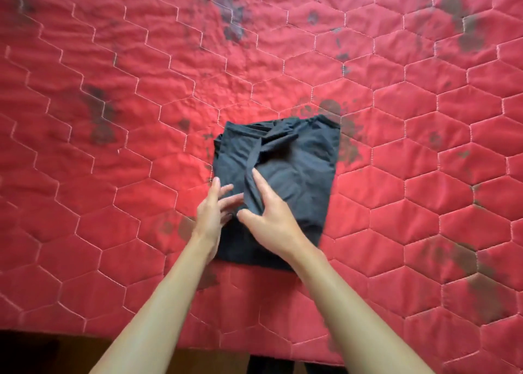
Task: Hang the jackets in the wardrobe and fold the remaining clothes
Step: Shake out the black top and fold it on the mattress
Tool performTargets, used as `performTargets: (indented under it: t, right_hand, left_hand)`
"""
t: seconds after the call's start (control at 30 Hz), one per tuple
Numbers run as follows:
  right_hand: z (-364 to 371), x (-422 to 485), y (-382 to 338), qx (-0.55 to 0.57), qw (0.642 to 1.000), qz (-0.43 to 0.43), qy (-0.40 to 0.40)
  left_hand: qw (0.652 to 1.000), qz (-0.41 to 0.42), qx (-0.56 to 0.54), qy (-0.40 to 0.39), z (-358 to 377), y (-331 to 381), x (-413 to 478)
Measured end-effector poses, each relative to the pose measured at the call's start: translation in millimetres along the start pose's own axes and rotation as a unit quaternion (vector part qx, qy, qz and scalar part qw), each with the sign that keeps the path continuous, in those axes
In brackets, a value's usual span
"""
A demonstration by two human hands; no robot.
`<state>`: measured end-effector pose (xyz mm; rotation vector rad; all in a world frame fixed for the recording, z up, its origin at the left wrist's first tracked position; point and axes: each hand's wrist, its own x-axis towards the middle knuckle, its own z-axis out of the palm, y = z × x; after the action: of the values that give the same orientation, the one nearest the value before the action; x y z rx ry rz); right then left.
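A dark blue-grey garment (300,169) lies folded into a rough rectangle on the red quilted bedspread (113,135), near the middle. A narrow strip of its cloth runs diagonally down its top face. My right hand (268,215) rests on the garment's near half, thumb and fingers pinching the lower end of that strip. My left hand (215,206) lies at the garment's left edge, fingers spread and pointing right, touching the cloth. No jacket or wardrobe is in view.
The bedspread has white hexagon stitching and dark blotches and fills nearly the whole view. Its near edge (198,345) runs along the bottom, with a dark floor (42,356) below it.
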<state>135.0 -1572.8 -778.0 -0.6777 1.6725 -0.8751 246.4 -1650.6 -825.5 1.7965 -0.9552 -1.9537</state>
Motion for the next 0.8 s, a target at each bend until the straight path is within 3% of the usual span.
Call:
performTargets:
  t: [0.1, 0.2, 0.3, 0.4, 0.53, 0.67, 0.8]
  right_hand:
    - [27, 5, 6, -0.074, 0.99, 0.033, -0.112]
    - [25, -3, 19, -0.128, 0.98, 0.037, -0.146]
    - [10, -9, 38, -0.125, 0.983, 0.068, -0.114]
    - [-16, 5, 59, -0.138, 0.986, 0.091, -0.025]
    - [-51, 32, 66, -0.194, 0.975, 0.084, 0.076]
    - [-64, 50, 65, -0.244, 0.962, 0.103, 0.062]
    - [-65, 72, 60, -0.277, 0.953, 0.099, 0.065]
  left_hand:
    - [0.995, -0.095, -0.033, -0.028, -6, 4, 15]
    - [0.995, -0.068, 0.079, -0.007, -17, -5, 19]
    - [0.992, -0.005, 0.126, -0.015, -23, -19, 21]
    - [0.992, 0.027, 0.124, -0.003, -32, -27, 22]
    - [0.998, 0.041, 0.04, -0.01, -41, -31, 8]
    - [1.0, -0.017, -0.005, -0.007, -58, -48, -1]
    - [0.999, -0.035, 0.038, 0.003, -60, -39, 13]
